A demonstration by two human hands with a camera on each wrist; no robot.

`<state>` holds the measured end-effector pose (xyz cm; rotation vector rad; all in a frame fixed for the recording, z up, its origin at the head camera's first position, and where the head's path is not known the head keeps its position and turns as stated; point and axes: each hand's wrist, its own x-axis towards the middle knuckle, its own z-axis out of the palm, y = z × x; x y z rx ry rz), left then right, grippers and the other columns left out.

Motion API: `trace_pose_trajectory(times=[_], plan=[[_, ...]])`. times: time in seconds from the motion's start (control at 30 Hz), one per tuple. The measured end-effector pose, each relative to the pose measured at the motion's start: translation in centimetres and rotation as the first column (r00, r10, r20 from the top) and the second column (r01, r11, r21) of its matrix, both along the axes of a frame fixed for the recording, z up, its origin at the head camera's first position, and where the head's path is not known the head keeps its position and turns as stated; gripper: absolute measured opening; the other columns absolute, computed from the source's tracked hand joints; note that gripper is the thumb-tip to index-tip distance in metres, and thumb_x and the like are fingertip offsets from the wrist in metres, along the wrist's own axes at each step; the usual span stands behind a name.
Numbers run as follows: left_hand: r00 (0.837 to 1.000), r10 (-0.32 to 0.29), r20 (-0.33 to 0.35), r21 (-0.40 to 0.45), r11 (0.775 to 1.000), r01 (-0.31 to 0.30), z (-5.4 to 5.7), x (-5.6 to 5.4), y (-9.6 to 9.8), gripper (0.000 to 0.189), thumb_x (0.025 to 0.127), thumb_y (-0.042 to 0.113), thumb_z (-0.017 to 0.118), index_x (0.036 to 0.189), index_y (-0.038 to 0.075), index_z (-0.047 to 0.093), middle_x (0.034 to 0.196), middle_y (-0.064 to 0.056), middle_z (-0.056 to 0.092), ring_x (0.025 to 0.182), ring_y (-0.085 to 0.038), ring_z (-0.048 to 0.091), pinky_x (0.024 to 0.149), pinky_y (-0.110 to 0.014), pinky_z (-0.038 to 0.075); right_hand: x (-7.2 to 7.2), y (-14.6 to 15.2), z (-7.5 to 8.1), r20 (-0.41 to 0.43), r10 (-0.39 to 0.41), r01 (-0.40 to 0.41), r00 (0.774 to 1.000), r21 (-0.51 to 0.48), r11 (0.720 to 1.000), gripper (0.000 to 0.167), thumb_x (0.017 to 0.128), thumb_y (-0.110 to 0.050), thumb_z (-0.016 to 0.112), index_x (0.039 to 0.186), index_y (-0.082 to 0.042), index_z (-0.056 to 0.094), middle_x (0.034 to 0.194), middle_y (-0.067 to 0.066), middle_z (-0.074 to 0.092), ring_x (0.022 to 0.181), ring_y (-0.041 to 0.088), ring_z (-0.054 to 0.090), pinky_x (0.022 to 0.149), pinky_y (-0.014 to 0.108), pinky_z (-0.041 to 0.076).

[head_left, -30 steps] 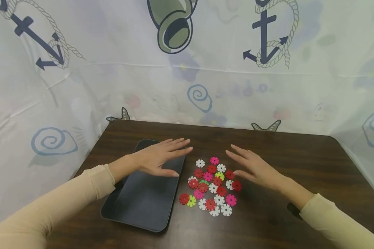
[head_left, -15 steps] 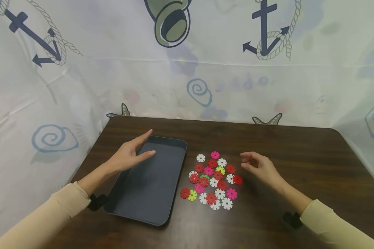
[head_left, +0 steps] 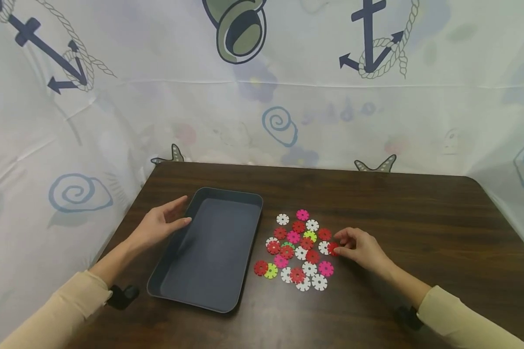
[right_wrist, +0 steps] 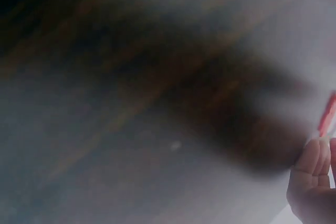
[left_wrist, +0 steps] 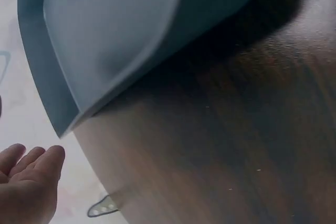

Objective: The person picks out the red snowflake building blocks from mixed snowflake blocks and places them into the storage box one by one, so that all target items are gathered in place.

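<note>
Notched flat discs in red, white, pink, yellow-green and green lie in a loose cluster on the table, some overlapping. At the cluster's right side my right hand (head_left: 361, 248) reaches a red disc (head_left: 332, 248), thumb tip right at its edge and the index finger apart from the thumb. In the right wrist view, a red edge (right_wrist: 327, 115) shows just beyond the fingertips. My left hand (head_left: 159, 225) is at the left rim of a dark grey tray (head_left: 205, 303), its thumb overlapping the rim in the head view. Its fingers are relaxed and hold nothing.
The dark wood table (head_left: 397, 208) has a rounded back right corner. Behind it hangs a pale cloth (head_left: 157, 116) printed with anchors, shells and starfish. The tray, with raised walls, stands left of the discs.
My left hand has drawn back leftward from over the tray to its left rim. The right hand pulled away from the cluster, then came down to the red disc, fingers bending.
</note>
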<state>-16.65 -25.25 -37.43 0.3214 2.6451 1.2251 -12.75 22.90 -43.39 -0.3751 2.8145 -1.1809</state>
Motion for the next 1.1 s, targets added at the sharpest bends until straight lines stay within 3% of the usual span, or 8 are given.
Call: trace_pose_trajectory(times=[0.13,0.33,0.53,0.9,1.1], plan=[[0.999,0.005,0.044,0.039,0.999,-0.007,-0.6,-0.1,-0.5,0.072,0.092,0.023,0.061,0.148,-0.002,0.022,0.15,-0.028,0.024,0.134,-0.045,0.029,0.1,-0.051,0.036,0.1,-0.3,-0.3,-0.002,0.0,0.0,1.0,0.04,0.999,0.027,0.079,-0.013,0.076,0.1,-0.002,0.066,0.085,0.005,0.059,0.073,0.013,0.051,0.062,0.022,0.045],[0.998,0.013,0.059,0.048,0.999,-0.015,-1.4,-0.2,-0.7,0.067,0.092,0.016,0.06,0.146,-0.005,0.025,0.146,-0.03,0.031,0.132,-0.045,0.032,0.099,-0.052,0.038,0.0,-0.6,-0.3,0.01,0.0,-0.001,1.0,0.083,0.997,0.024,0.078,-0.013,0.077,0.097,-0.003,0.067,0.083,0.004,0.058,0.072,0.014,0.049,0.06,0.022,0.042],[0.997,0.011,0.083,0.048,0.999,-0.015,-1.5,-0.3,-0.9,0.064,0.093,0.011,0.057,0.145,-0.007,0.025,0.146,-0.03,0.03,0.133,-0.045,0.032,0.1,-0.052,0.037,-0.2,-0.8,-0.1,-0.001,0.002,-0.002,1.0,0.094,0.996,0.02,0.077,-0.01,0.077,0.093,-0.005,0.066,0.081,0.004,0.056,0.071,0.015,0.048,0.058,0.022,0.041],[0.997,0.043,0.067,0.03,0.999,-0.045,-2.0,-0.5,-1.1,0.055,0.092,0.004,0.056,0.14,-0.01,0.033,0.141,-0.029,0.038,0.126,-0.043,0.043,0.097,-0.051,0.041,-0.1,-1.1,0.3,0.06,-0.032,0.028,0.998,0.074,0.997,0.021,0.078,-0.007,0.075,0.093,-0.005,0.06,0.078,0.002,0.056,0.067,0.014,0.048,0.055,0.022,0.04],[0.997,0.063,0.054,0.007,0.998,-0.064,-2.0,-0.4,-0.9,0.05,0.092,0.001,0.055,0.137,-0.011,0.039,0.137,-0.029,0.043,0.122,-0.043,0.047,0.095,-0.05,0.044,-0.2,-1.0,0.9,0.062,0.002,-0.005,0.998,0.049,0.999,0.016,0.08,-0.002,0.072,0.092,-0.005,0.06,0.074,0.001,0.055,0.066,0.014,0.049,0.055,0.021,0.043]])
